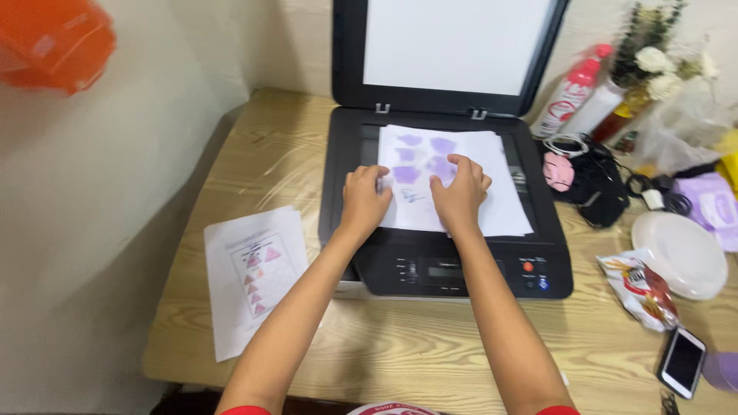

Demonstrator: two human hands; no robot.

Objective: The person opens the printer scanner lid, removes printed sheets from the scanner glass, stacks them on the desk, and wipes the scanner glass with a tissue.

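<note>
A black flatbed scanner-printer (pixel 461 273) stands on the wooden table with its lid (pixel 453 46) raised. Several white sheets (pixel 503 180) lie on the scanner glass; the top one shows faint purple shapes (pixel 419 146). My left hand (pixel 364 201) rests on the near left part of the stack, fingers curled at the paper's edge. Beside it, my right hand (pixel 460 192) presses on the sheets' middle, fingers spread slightly. Both hands touch the paper.
A printed sheet with pink triangles (pixel 254 277) lies on the table (pixel 384 353) left of the printer. To the right are a black bag (pixel 596 188), a white lid (pixel 680 253), a snack packet (pixel 642 292), a phone (pixel 682 361), a spray bottle (pixel 573 92) and flowers (pixel 657 54).
</note>
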